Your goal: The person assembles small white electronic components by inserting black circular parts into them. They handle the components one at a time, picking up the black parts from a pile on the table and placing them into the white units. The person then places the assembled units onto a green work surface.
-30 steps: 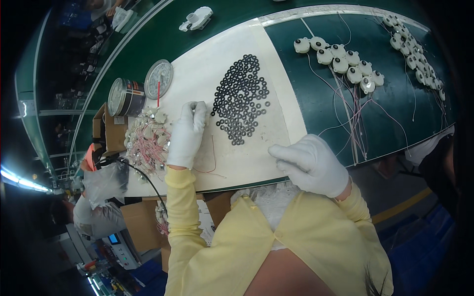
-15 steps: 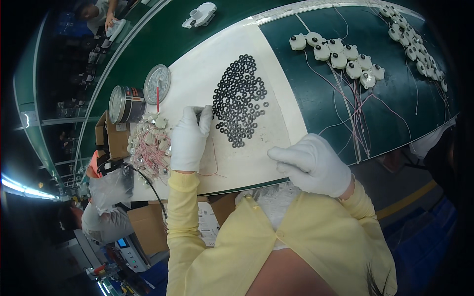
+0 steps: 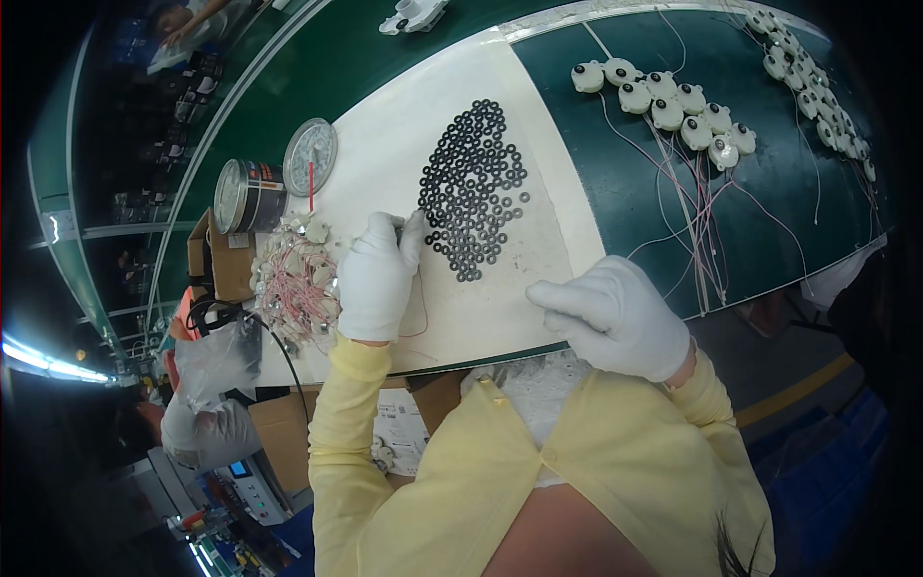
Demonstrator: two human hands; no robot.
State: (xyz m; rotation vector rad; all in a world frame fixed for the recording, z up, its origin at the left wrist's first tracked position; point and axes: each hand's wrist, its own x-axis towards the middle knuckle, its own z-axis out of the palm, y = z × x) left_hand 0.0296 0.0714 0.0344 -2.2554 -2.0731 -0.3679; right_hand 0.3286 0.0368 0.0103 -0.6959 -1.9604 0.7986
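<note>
My left hand (image 3: 373, 284), in a white glove, is at the left edge of a dense patch of small black rings (image 3: 471, 173) on the white sheet. Its fingers are curled closed, hiding whatever they hold. A thin red wire (image 3: 425, 306) hangs out beside that hand and curves down over the sheet. My right hand (image 3: 620, 322), also gloved, hovers over the near edge of the table, right of the rings. Its thumb and forefinger press together, and anything between them is too small to make out.
Left of my left hand lies a heap of white wired parts (image 3: 293, 279), beside an open tin (image 3: 231, 197) and its lid (image 3: 310, 159) with a red stick. Several round white motors (image 3: 665, 113) with black centres stand on the green mat (image 3: 567, 58). A cardboard box (image 3: 231, 260) stands far left.
My view has shifted slightly. My left hand has turned a little, its thumb side now raised closer to the rings. The white part on the green belt has moved up and right.
</note>
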